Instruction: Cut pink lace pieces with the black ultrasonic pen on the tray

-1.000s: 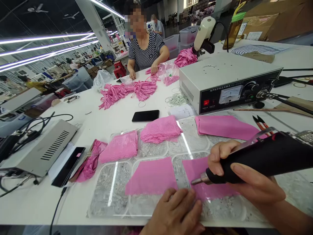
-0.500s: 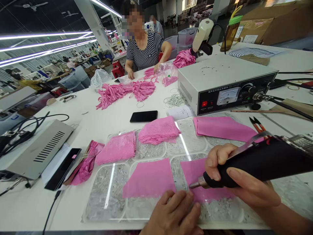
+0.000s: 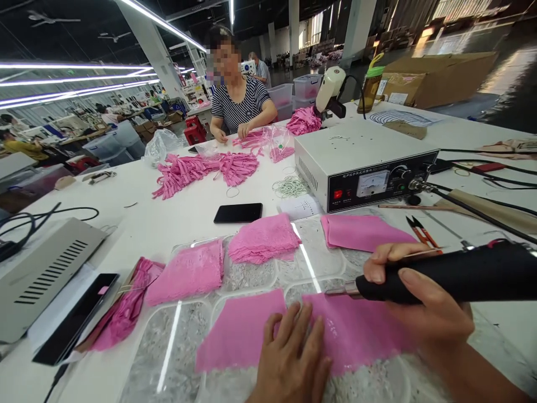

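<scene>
My right hand (image 3: 432,308) is wrapped around a black handheld ultrasonic welder (image 3: 453,274). The welder's metal tip rests at the upper left edge of a flat pink fabric piece (image 3: 361,336). My left hand (image 3: 289,358) lies flat with fingers apart, at the inner edges of this piece and a second pink fabric piece (image 3: 241,330) to its left. Under both pieces is a clear, grey-mottled sheet (image 3: 176,358) with rounded outlines. Behind them lie two stacks of pink lace pieces, one at left (image 3: 188,274) and one in the middle (image 3: 262,239), plus folded pink fabric (image 3: 361,232) at right.
A control box (image 3: 364,170) with a dial stands at the back right, its cable running right. Red-handled snips (image 3: 422,230), a phone (image 3: 238,212) and green rubber bands (image 3: 290,186) lie nearby. A grey box (image 3: 54,268) sits left. Across the table, a co-worker (image 3: 239,106) handles pink strips (image 3: 205,168).
The welder tip has gone from the right piece's lower left side up to its top edge. My left hand has moved farther onto the fabric, fingers now spread. The view has shifted slightly.
</scene>
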Motion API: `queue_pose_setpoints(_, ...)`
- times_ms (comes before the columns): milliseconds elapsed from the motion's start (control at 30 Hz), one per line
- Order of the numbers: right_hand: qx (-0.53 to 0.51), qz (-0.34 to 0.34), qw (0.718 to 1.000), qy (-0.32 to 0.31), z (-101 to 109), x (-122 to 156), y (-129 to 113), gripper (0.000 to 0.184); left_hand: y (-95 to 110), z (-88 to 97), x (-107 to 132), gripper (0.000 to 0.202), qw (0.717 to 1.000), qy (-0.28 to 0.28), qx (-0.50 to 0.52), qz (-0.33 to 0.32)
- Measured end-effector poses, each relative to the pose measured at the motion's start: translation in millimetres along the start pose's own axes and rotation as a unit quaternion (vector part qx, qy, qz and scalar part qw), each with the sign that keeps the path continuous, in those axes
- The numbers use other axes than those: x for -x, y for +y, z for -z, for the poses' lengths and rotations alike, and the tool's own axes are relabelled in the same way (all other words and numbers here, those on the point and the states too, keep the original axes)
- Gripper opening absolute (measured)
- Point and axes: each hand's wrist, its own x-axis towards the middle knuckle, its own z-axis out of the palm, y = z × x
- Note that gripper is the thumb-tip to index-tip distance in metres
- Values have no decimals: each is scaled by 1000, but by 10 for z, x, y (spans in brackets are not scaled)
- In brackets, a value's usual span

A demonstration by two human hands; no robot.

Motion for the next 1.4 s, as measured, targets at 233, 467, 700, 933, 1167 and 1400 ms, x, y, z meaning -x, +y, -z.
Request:
queue_pose_setpoints(233,7,-6,1000,-5,12,8,21,9,-44,-1,15,30,999,-30,-13,-18)
queue_pose_setpoints(467,-1,9,999,-46,34,-18,37,5,-63,-27,-6,30,999,-9,-15,-27)
queue_pose_setpoints(700,0,54,998,13,149,-137,-131,4,-113,-64,38,30,999,-17,-20,-47)
queue_pose_setpoints(933,3,51,999,11,226,-102,-87,9,-27,-156,126,31,999,6,27,32)
queue_pose_setpoints(1167,22,61,997,-33,277,-125,-37,6,-45,-171,128,31,999,9,24,24)
queue_pose_setpoints(1400,17,97,993,68,327,-204,-153,6,-90,-209,155,32,1000,11,19,18)
